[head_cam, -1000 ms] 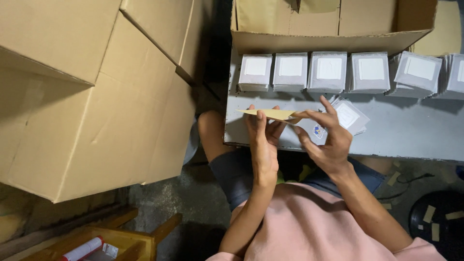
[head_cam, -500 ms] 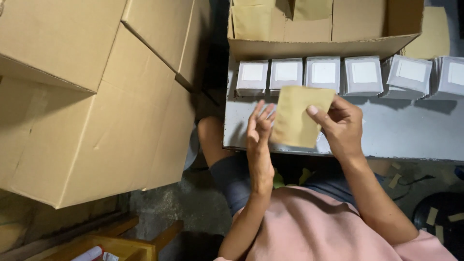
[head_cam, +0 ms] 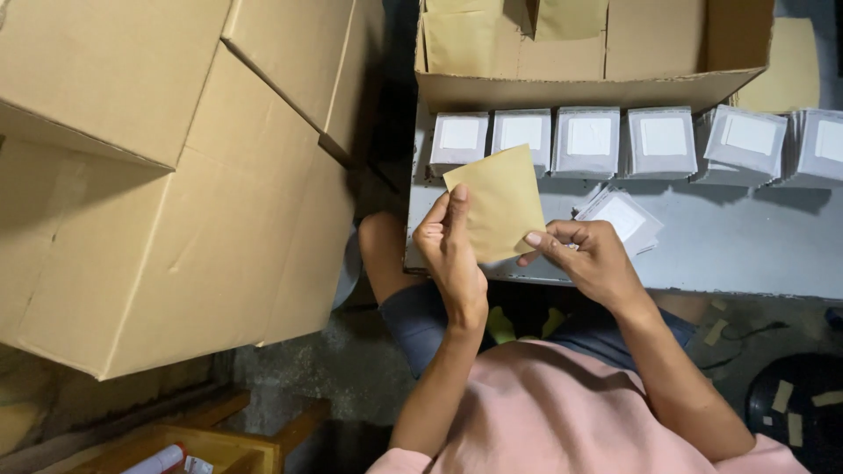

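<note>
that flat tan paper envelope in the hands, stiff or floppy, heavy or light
The flat tan paper envelope probably is light: the left hand and right hand hold it by fingertips at its lower edges. It stands flat unsupported, so fairly stiff, though likely easy to crease.

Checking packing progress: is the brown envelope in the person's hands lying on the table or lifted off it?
Lifted: the brown envelope is held tilted above the grey table between left hand and right hand.
</note>
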